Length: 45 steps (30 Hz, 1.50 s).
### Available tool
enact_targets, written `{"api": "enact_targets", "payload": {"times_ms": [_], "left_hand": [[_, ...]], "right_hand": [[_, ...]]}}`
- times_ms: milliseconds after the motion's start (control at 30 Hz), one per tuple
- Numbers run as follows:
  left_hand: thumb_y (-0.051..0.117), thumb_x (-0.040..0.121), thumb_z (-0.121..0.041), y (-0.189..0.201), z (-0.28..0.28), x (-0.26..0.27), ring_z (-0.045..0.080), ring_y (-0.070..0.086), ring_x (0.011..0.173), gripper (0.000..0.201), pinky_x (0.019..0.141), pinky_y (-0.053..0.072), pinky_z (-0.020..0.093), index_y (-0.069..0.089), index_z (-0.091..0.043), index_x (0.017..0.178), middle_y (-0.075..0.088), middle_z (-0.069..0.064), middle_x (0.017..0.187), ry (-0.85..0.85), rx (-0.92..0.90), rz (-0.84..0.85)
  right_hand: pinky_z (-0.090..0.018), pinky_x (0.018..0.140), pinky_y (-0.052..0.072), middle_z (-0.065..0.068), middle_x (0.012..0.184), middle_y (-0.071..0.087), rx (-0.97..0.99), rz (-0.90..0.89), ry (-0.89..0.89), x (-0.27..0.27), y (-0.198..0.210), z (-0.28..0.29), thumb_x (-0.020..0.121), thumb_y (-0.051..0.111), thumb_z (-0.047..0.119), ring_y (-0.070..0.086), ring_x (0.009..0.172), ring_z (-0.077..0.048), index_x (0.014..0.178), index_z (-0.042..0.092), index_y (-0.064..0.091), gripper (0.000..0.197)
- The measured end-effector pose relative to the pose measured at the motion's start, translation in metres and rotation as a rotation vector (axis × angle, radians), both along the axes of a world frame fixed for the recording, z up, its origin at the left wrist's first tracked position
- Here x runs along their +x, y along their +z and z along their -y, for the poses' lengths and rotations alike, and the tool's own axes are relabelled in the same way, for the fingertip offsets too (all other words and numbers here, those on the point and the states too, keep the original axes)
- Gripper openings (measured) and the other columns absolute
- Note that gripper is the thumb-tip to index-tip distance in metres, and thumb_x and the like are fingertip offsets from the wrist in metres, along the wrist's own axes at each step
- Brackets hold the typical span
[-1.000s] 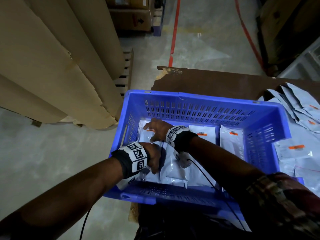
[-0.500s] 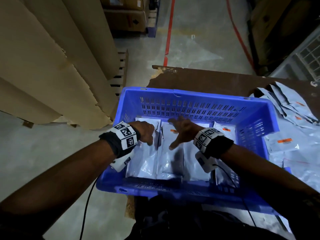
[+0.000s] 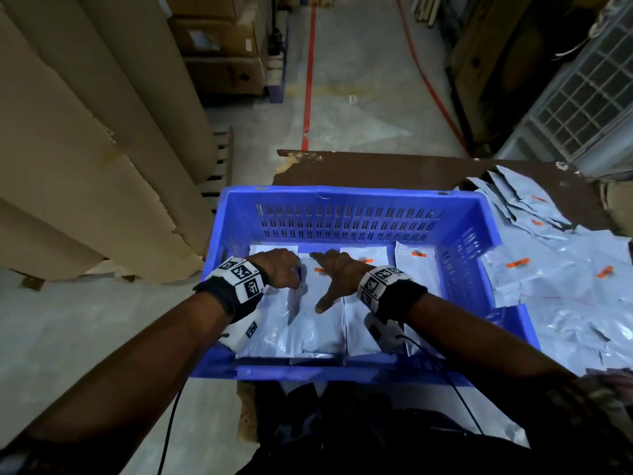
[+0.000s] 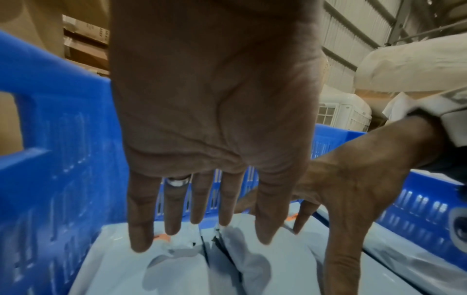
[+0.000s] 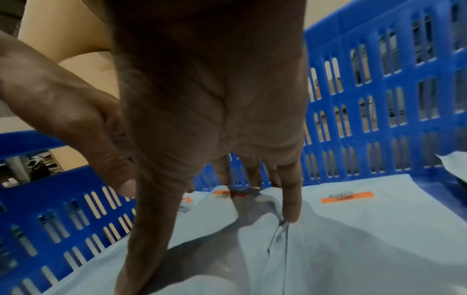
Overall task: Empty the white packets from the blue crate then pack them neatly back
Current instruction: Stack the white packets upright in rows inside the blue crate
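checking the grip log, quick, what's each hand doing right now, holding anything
Left hand: open, fingers straight, pressing on the white packets in the blue crate.
Right hand: open, fingers spread, pressing on the packets, holding nothing.

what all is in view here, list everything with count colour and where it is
crate: one, blue, on the table in front of the person
packets in crate: at least four showing, white with orange labels, side by side on the crate floor
loose packets: many, count unclear, white with orange labels, spread on the table right of the crate
table: one, dark brown, under the crate
cardboard sheets: several, tan, leaning at left
cardboard boxes: a few, brown, far left on the floor
floor lines: two, red, on the grey floor
left hand: fingers straight, on the leftmost packets
right hand: fingers spread, flat on the middle packets
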<state>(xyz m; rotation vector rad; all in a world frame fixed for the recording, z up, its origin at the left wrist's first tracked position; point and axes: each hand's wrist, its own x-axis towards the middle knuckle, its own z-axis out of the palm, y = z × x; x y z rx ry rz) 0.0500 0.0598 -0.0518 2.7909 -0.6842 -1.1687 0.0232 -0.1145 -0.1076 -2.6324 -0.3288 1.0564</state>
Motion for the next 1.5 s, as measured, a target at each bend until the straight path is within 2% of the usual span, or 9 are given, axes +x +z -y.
{"api": "enact_targets", "payload": {"times_ms": [100, 267, 400, 600, 767, 1000, 1100, 1333, 1500], "left_hand": [[0.065, 0.088, -0.031, 0.002, 0.004, -0.005, 0.025, 0.056, 0.112, 0.037, 0.095, 0.047, 0.038, 0.062, -0.013, 0.121, 0.061, 0.008, 0.125, 0.027, -0.1, 0.041], [0.068, 0.088, -0.04, 0.016, 0.026, -0.014, 0.027, 0.056, 0.117, 0.05, 0.098, 0.045, 0.036, 0.061, -0.011, 0.128, 0.06, 0.009, 0.128, 0.101, -0.278, 0.145], [0.069, 0.086, -0.033, 0.04, 0.063, -0.023, 0.024, 0.066, 0.101, 0.035, 0.09, 0.052, 0.037, 0.068, -0.014, 0.115, 0.07, 0.006, 0.109, 0.085, -0.406, 0.24], [0.07, 0.084, -0.027, 0.074, 0.137, -0.051, 0.017, 0.066, 0.096, 0.03, 0.089, 0.051, 0.033, 0.071, -0.018, 0.112, 0.072, -0.001, 0.1, 0.014, -0.587, 0.304], [0.069, 0.08, -0.026, 0.087, 0.2, -0.073, 0.015, 0.064, 0.092, 0.022, 0.087, 0.052, 0.033, 0.073, -0.023, 0.102, 0.072, -0.007, 0.089, -0.041, -0.694, 0.28], [0.065, 0.075, -0.021, 0.088, 0.293, -0.091, 0.009, 0.061, 0.076, 0.021, 0.08, 0.051, 0.026, 0.073, -0.023, 0.094, 0.069, -0.012, 0.073, -0.079, -0.801, 0.238], [0.07, 0.077, -0.017, 0.083, 0.33, -0.098, 0.006, 0.06, 0.071, 0.02, 0.079, 0.05, 0.024, 0.073, -0.019, 0.096, 0.072, -0.006, 0.08, -0.069, -0.815, 0.215], [0.069, 0.081, -0.016, 0.061, 0.395, -0.099, 0.024, 0.059, 0.107, 0.038, 0.094, 0.049, 0.034, 0.065, -0.015, 0.12, 0.065, 0.005, 0.112, -0.141, -0.645, 0.162], [0.063, 0.082, -0.004, 0.05, 0.424, -0.097, 0.032, 0.035, 0.135, 0.077, 0.106, 0.036, 0.035, 0.031, -0.022, 0.15, 0.033, 0.01, 0.148, -0.291, -0.346, 0.176]], "right_hand": [[-0.053, 0.118, 0.022, -0.01, 0.164, 0.007, 0.041, 0.031, -0.057, -0.006, 0.012, 0.01, 0.069, 0.083, 0.056, 0.009, 0.151, -0.031, 0.158, 0.023, -0.004, 0.129], [-0.039, 0.118, 0.028, -0.011, 0.16, 0.026, 0.151, 0.198, -0.176, -0.022, 0.059, 0.051, 0.079, 0.078, 0.05, 0.028, 0.146, -0.027, 0.157, 0.013, 0.02, 0.104], [-0.037, 0.104, 0.046, -0.001, 0.131, 0.06, 0.243, 0.319, -0.281, -0.048, 0.101, 0.111, 0.074, 0.079, 0.055, 0.058, 0.118, -0.018, 0.135, 0.023, 0.055, 0.073], [-0.009, 0.079, 0.048, 0.0, 0.106, 0.068, 0.428, 0.547, -0.506, -0.105, 0.147, 0.204, 0.078, 0.084, 0.026, 0.064, 0.096, -0.01, 0.117, 0.017, 0.068, 0.043], [-0.011, 0.073, 0.053, -0.003, 0.104, 0.069, 0.456, 0.598, -0.657, -0.144, 0.149, 0.28, 0.078, 0.083, 0.023, 0.067, 0.096, -0.012, 0.113, 0.017, 0.069, 0.039], [-0.027, 0.088, 0.055, -0.004, 0.102, 0.071, 0.385, 0.548, -0.765, -0.182, 0.114, 0.362, 0.076, 0.084, 0.03, 0.067, 0.097, -0.017, 0.109, 0.018, 0.07, 0.038], [-0.026, 0.088, 0.054, -0.003, 0.103, 0.07, 0.355, 0.559, -0.799, -0.193, 0.1, 0.395, 0.077, 0.084, 0.031, 0.067, 0.098, -0.016, 0.108, 0.02, 0.069, 0.036], [-0.036, 0.089, 0.054, -0.005, 0.107, 0.071, 0.218, 0.701, -0.884, -0.215, 0.075, 0.46, 0.078, 0.081, 0.014, 0.066, 0.097, -0.021, 0.109, 0.018, 0.07, 0.033], [-0.026, 0.085, 0.042, -0.007, 0.115, 0.061, 0.17, 0.684, -0.88, -0.223, 0.06, 0.484, 0.07, 0.084, 0.011, 0.059, 0.109, -0.026, 0.123, 0.019, 0.062, 0.058]]}}
